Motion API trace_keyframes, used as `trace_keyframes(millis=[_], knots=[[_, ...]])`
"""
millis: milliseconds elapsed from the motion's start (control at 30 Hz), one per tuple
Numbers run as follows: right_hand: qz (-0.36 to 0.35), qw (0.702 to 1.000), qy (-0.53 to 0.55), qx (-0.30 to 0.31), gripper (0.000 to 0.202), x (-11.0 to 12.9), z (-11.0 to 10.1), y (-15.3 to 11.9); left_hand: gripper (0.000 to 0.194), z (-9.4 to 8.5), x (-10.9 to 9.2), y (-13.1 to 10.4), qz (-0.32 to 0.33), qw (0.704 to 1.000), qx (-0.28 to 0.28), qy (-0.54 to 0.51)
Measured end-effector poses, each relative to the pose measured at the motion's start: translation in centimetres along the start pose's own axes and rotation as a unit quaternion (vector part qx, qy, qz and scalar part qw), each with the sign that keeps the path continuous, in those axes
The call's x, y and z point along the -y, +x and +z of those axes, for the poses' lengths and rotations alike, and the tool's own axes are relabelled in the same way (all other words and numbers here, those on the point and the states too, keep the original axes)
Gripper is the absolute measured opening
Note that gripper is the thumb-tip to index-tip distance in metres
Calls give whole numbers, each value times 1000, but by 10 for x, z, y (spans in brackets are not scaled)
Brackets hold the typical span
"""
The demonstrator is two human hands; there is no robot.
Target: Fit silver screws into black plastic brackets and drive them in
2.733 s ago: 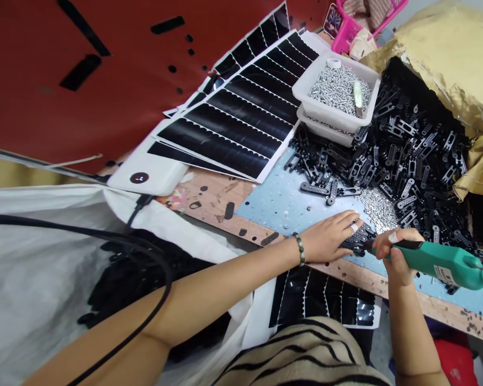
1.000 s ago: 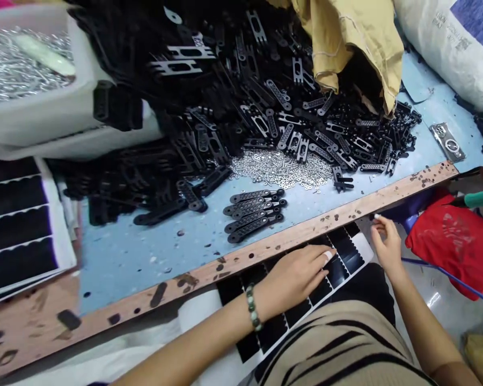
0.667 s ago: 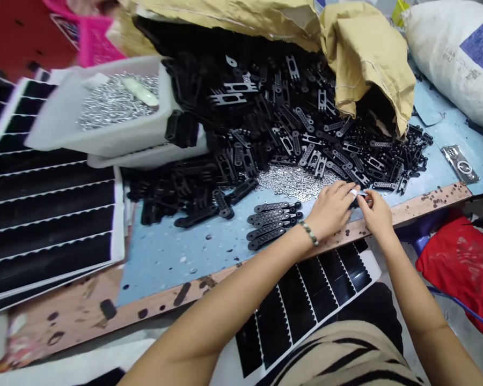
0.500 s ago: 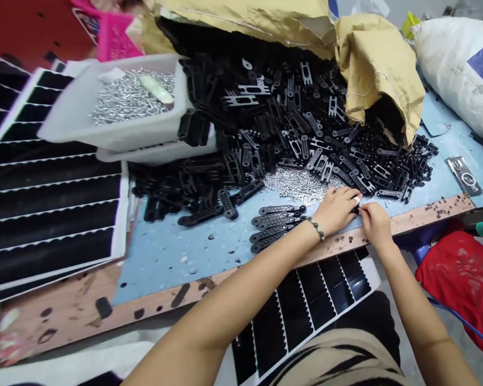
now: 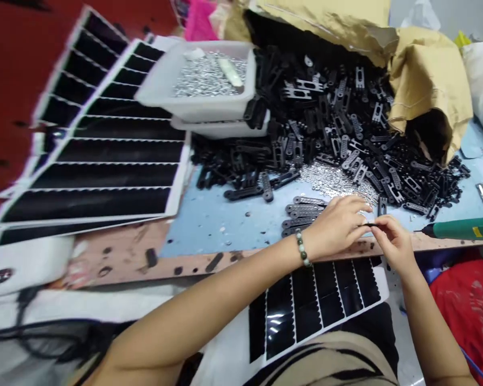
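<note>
My left hand and my right hand meet at the blue table top's front edge. Their fingertips pinch a thin black strip between them. Just left of my left hand lies a row of black slotted bars, side by side. A heap of small silver screws sits behind the hands. On my lap rests a white sheet of black scalloped stickers. A green electric screwdriver lies on the table edge to the right, apart from my right hand.
A big pile of black plastic parts spills from a tan bag at the back. A white tray of screws stands back left, large black sticker sheets beside it. A red cloth lies low right.
I put down the green screwdriver and reached to the sticker sheet on my lap. Both hands then came up to the table edge and now pinch the strip together. The view swung right.
</note>
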State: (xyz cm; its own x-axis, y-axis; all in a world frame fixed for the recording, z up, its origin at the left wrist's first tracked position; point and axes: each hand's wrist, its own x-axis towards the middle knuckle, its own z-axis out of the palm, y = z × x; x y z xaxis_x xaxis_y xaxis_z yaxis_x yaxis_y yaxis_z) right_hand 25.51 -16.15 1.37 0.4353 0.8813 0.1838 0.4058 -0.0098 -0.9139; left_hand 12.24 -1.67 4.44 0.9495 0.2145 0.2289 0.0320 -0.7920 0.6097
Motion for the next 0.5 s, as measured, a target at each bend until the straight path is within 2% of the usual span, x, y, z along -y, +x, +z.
trace_keyframes(millis=[67,200,233,300,367,433,500], knots=[[8,999,35,38,11,9,17,1,22,-10,-1,-22,-24,1000,-4,-7],[22,982,151,108,45,24,45,0,25,-22,-4,-71,-77,996,-32,-42],[17,978,162,130,49,28,50,0,25,-24,-6,-82,-93,993,-46,-57],[-2,975,137,177,41,34,58,0,27,-29,-7,-101,-143,980,-90,-108],[-24,975,83,204,31,36,65,0,30,-35,-5,-114,-206,953,-152,-160],[-29,978,48,201,27,36,71,2,31,-41,0,-125,-245,932,-206,-170],[-9,983,45,177,22,32,77,6,28,-45,6,-135,-229,942,-217,-115]])
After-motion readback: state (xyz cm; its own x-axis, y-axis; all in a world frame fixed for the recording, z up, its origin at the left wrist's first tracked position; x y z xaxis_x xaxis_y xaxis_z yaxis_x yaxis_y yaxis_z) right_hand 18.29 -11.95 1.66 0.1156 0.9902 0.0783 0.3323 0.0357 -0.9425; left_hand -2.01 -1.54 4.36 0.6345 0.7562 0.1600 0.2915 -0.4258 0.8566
